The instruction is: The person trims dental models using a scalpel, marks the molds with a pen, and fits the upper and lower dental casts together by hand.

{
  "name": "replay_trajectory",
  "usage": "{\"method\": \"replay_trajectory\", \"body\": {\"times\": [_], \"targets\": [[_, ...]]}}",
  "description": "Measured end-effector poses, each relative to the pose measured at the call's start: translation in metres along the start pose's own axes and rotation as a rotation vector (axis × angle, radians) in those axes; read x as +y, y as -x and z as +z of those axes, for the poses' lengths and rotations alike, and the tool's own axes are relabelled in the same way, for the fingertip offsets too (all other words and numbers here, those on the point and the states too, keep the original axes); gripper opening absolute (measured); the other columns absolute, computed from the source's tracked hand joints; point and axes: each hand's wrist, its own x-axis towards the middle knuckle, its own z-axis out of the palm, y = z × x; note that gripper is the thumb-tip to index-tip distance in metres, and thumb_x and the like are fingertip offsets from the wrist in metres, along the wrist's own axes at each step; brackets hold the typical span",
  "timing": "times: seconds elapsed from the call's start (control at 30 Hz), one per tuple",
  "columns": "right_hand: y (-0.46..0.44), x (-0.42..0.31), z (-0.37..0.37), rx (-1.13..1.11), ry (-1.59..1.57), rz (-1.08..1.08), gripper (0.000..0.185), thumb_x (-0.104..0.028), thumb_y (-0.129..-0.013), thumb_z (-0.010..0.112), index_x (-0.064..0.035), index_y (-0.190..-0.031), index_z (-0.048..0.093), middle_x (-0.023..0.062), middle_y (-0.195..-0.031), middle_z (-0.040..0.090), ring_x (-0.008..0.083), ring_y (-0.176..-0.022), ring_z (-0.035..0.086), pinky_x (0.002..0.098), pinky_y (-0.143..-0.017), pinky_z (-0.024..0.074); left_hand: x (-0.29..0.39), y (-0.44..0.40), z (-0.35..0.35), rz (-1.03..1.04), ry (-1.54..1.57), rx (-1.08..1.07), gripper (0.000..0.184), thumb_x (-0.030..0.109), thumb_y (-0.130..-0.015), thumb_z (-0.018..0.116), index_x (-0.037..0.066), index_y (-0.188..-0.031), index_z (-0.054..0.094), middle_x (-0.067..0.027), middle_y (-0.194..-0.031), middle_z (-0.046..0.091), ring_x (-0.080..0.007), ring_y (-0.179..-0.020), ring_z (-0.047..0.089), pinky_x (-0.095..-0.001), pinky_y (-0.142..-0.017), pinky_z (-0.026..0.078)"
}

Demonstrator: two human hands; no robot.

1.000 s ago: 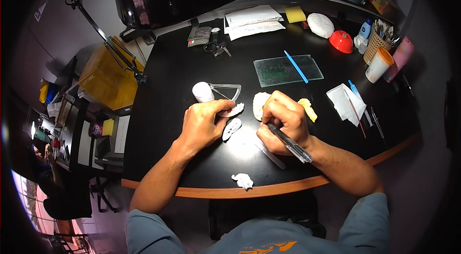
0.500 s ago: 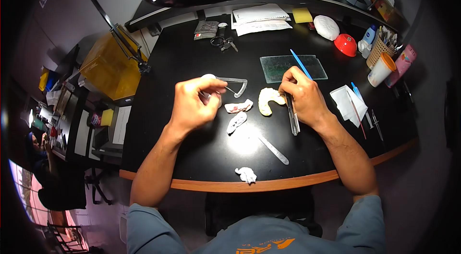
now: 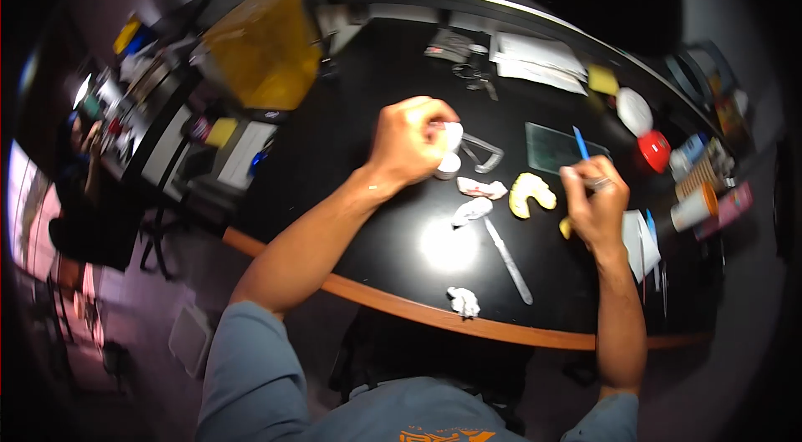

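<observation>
My left hand [image 3: 413,139] is closed, with a small white round piece [image 3: 453,136] at its fingertips. Just below it stands a small white round jar [image 3: 449,165]. Beside these lies a metal caliper-like gauge [image 3: 484,155]. My right hand [image 3: 597,198] is closed in a pinch near the lower end of a blue stick [image 3: 580,141]; blur hides what is between its fingers. To its left rests a yellowish horseshoe-shaped dental model [image 3: 531,194]. A small yellow piece [image 3: 566,228] shows beside the right hand.
Two whitish pieces [image 3: 482,188] [image 3: 472,210], a spatula [image 3: 508,262] and crumpled tissue [image 3: 464,302] lie on the black table [image 3: 393,250]. Behind are a glass slab [image 3: 547,149], papers [image 3: 539,62] and a red bowl [image 3: 654,151]. Far left, another person [image 3: 83,141] sits.
The view has turned, shifting the table rightward. My right hand has moved away from the dental model, and the dark tool under it no longer shows. The white piece now shows at my left fingertips.
</observation>
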Motion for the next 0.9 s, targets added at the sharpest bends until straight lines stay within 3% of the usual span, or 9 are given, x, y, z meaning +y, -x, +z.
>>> {"method": "replay_trajectory", "body": {"times": [0.07, 0.13, 0.2, 0.37, 0.43, 0.5, 0.6, 0.67, 0.9], "targets": [[0.004, 0.009, 0.001, 0.028, -0.025, 0.165, 0.018, -0.011, -0.096, 0.076, 0.0022, -0.085, 0.069, 0.0155, -0.085, 0.066, 0.033, -0.079, 0.065, 0.0429, -0.071, 0.0509, -0.004, 0.002, 0.005, 0.114, 0.005, 0.044, 0.019, 0.0, -0.079, 0.066, 0.003, -0.094, 0.078, -0.012, -0.084, 0.074, -0.0258, -0.077, 0.074, -0.0364, -0.07, 0.059], [-0.002, -0.002, -0.003, -0.053, 0.269, -0.083, 0.011, -0.007, -0.099, 0.063, 0.0012, -0.091, 0.064, 0.0166, -0.086, 0.059, 0.038, -0.09, 0.059, 0.048, -0.079, 0.0447, 0.0, 0.005, 0.01, 0.194, -0.026, 0.065, 0.028, 0.01, -0.08, 0.072, 0.003, -0.107, 0.076, -0.0124, -0.092, 0.074, -0.03, -0.087, 0.071, -0.0413, -0.081, 0.057], [0.004, -0.021, -0.004, -0.223, 0.466, -0.011, 0.005, -0.007, -0.095, 0.06, -0.0016, -0.096, 0.061, 0.0159, -0.092, 0.06, 0.0354, -0.099, 0.058, 0.0466, -0.091, 0.0379, 0.013, 0.008, 0.008, 0.247, 0.059, 0.052, 0.048, 0.028, -0.086, 0.072, 0.001, -0.125, 0.068, -0.0166, -0.109, 0.071, -0.0346, -0.103, 0.064, -0.0462, -0.096, 0.05], [0.021, -0.079, 0.021, -0.343, 0.518, -0.241, 0.011, -0.01, -0.091, 0.057, -0.0033, -0.098, 0.061, 0.0147, -0.095, 0.06, 0.034, -0.1, 0.058, 0.0526, -0.103, 0.0339, 0.051, 0.031, 0.037, 0.416, 0.325, 0.086, 0.078, 0.058, -0.099, 0.054, -0.001, -0.149, 0.048, -0.028, -0.134, 0.054, -0.0445, -0.125, 0.05, -0.0548, -0.11, 0.038], [0.024, -0.087, 0.029, -0.339, 0.393, -0.289, 0.024, -0.026, -0.096, 0.055, -0.0034, -0.1, 0.063, 0.0136, -0.095, 0.062, 0.0339, -0.099, 0.06, 0.0528, -0.103, 0.033, 0.063, 0.045, 0.045, 0.413, 0.442, 0.005, 0.084, 0.066, -0.101, 0.047, -0.002, -0.15, 0.047, -0.0276, -0.135, 0.054, -0.0438, -0.126, 0.049, -0.0549, -0.11, 0.035], [0.024, -0.077, 0.031, -0.339, 0.378, -0.262, 0.034, -0.036, -0.097, 0.056, -0.0038, -0.102, 0.064, 0.013, -0.094, 0.063, 0.0341, -0.097, 0.06, 0.0522, -0.103, 0.0327, 0.065, 0.044, 0.034, 0.431, 0.412, -0.028, 0.082, 0.063, -0.099, 0.051, 0.0, -0.151, 0.047, -0.0274, -0.134, 0.054, -0.0429, -0.127, 0.05, -0.0537, -0.109, 0.034], [0.02, -0.054, 0.023, -0.273, 0.48, -0.196, 0.009, -0.013, -0.088, 0.058, -0.006, -0.095, 0.059, 0.0119, -0.088, 0.061, 0.0326, -0.093, 0.06, 0.0474, -0.098, 0.0339, 0.052, 0.034, 0.029, 0.415, 0.34, 0.07, 0.078, 0.044, -0.087, 0.068, 0.0, -0.149, 0.05, -0.0256, -0.135, 0.055, -0.0439, -0.126, 0.049, -0.0566, -0.109, 0.036], [0.008, -0.05, 0.011, -0.271, 0.461, -0.022, 0.007, -0.013, -0.091, 0.058, -0.0073, -0.095, 0.058, 0.0113, -0.084, 0.062, 0.0322, -0.09, 0.061, 0.0467, -0.097, 0.0339, 0.045, 0.023, 0.012, 0.386, 0.188, 0.108, 0.07, 0.028, -0.083, 0.07, 0.001, -0.146, 0.055, -0.025, -0.133, 0.058, -0.0436, -0.125, 0.05, -0.0559, -0.108, 0.04], [-0.021, 0.003, -0.003, -0.262, 0.533, 0.203, 0.019, -0.022, -0.099, 0.061, -0.0037, -0.101, 0.065, 0.0164, -0.088, 0.07, 0.0359, -0.096, 0.066, 0.0516, -0.099, 0.0355, 0.018, -0.001, -0.004, 0.351, 0.046, 0.155, 0.025, 0.007, -0.081, 0.07, 0.004, -0.105, 0.075, -0.0063, -0.085, 0.069, -0.0238, -0.082, 0.064, -0.0372, -0.082, 0.045]]}}
